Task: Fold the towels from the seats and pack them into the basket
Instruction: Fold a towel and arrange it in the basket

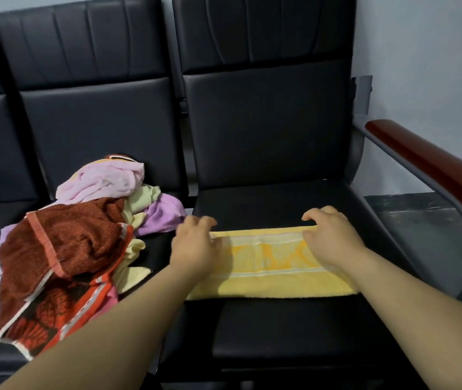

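The step in hand is folding, and it looks about midway for this one piece. A yellow towel (269, 280) lies across the right seat (280, 333) as a long flat band, running from nine o'clock to three o'clock in front of the person. Its patterned border faces up.

The left hand (194, 246) sits on the band's ten o'clock corner, with fingers curled and pinching the far edge. The right hand (332, 237) sits at the two o'clock corner, fingers bent over the same far edge and holding it. Both grips are narrow and closed on cloth. How much cloth lies under each palm I cannot tell.

At nine o'clock of the band, on the neighbouring seat (92, 130), lies a loose pile of towels (128, 204), not yet folded. A brown towel (78, 235) with a red border lies on top of it, and a pink towel (103, 181) lies behind at twelve o'clock of the heap. An armrest (432, 167) stands at three o'clock. The basket is not in view.

My judgement is that the band is too long to pack as it lies. The next move calls for bringing one short end over to the other, with edges matched and corners square, then pressing it flat. The terry cloth is limp and will sag if lifted by one corner only, so both hands should travel together. Most of the task remains, given the heap at nine o'clock
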Demonstrator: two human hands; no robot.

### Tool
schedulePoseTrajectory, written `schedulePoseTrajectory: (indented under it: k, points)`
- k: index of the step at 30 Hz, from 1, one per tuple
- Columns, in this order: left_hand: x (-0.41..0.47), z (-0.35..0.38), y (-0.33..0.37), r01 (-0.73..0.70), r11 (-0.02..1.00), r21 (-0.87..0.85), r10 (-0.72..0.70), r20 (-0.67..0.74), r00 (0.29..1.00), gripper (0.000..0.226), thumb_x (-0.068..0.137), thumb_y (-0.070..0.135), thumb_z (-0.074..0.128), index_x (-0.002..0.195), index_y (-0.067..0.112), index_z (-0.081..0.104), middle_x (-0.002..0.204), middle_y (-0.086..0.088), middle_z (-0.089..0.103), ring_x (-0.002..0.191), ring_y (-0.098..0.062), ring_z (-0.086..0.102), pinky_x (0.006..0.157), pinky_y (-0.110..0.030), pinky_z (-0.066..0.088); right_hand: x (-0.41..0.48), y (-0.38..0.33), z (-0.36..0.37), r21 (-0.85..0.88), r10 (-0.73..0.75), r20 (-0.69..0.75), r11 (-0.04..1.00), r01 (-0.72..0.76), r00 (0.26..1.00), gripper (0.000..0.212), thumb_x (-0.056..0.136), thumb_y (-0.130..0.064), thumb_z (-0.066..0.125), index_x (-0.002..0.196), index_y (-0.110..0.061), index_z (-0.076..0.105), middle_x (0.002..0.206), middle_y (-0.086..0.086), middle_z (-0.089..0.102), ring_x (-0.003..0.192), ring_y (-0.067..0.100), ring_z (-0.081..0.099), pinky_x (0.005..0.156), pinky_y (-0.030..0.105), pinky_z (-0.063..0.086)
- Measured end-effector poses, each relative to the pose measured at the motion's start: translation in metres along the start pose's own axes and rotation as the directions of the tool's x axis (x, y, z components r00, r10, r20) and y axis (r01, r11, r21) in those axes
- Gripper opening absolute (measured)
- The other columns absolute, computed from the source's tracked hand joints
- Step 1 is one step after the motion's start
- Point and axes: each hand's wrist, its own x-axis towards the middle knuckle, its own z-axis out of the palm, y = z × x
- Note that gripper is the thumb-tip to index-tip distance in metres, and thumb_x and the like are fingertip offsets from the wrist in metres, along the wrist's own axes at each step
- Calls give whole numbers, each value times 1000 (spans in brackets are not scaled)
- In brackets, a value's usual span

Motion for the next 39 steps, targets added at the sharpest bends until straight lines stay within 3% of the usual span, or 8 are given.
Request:
schedulePoseTrajectory:
  k: [3,8,16,18,21,27,33,39]
  points:
    - [-31,8,37,-202,975,-93,214,150,965,34,98,45,57,128,29,58,123,3,50,113,-20,54,98,-36,45,-4,-7,1,37,-167,147,986,163,975,22,102,-29,54,118,-38,65,122,-12,56,99,6,57,85,29,53]
    - [-73,37,58,-348,936,51,313,327,891,38,101,51,41,134,33,50,120,2,49,112,-24,49,97,-43,45,-9,1,13,-21,-184,349,979,204,919,24,103,-37,55,124,-45,62,131,-14,48,133,16,44,106,35,42]
    - [-31,29,44,-213,969,125,154,366,918,44,99,64,27,134,47,48,140,9,43,136,-24,35,111,-56,24,-19,-7,-5,-214,-84,387,960,179,918,44,99,-42,55,143,-44,53,140,-7,50,120,19,55,96,35,51]
    - [-19,26,40,-141,977,160,71,378,923,48,96,67,29,139,51,44,152,7,32,146,-30,22,116,-63,12,-38,-16,-6,-187,-149,419,951,246,895,45,96,-41,60,140,-41,57,129,-10,59,114,15,58,89,28,49]
    - [-15,24,41,-147,967,210,55,388,920,49,96,62,38,144,51,39,158,4,22,142,-33,25,114,-56,22,-62,-19,5,-20,-224,434,966,257,873,43,91,-39,69,133,-40,63,97,-20,57,89,1,54,70,16,40]
    - [-39,23,42,-217,964,-152,257,346,902,28,95,37,60,123,37,63,145,8,38,123,-19,51,106,-38,45,-71,-10,14,103,-191,338,981,166,922,43,87,-44,76,129,-41,64,100,-16,59,86,1,56,76,20,45]
    - [-76,-2,27,-140,862,-487,412,514,753,32,79,8,81,105,27,75,101,9,71,83,1,63,81,-18,50,-80,-7,15,197,-163,292,974,108,943,33,87,-33,78,116,-43,66,102,-15,62,91,3,61,85,25,53]
    - [-76,-14,15,-111,793,-599,395,366,842,39,77,-5,78,90,32,77,88,1,76,80,-11,69,84,-36,58,-99,-6,5,286,-246,386,948,138,889,49,77,-42,84,121,-42,61,114,-18,62,100,2,60,89,21,52]
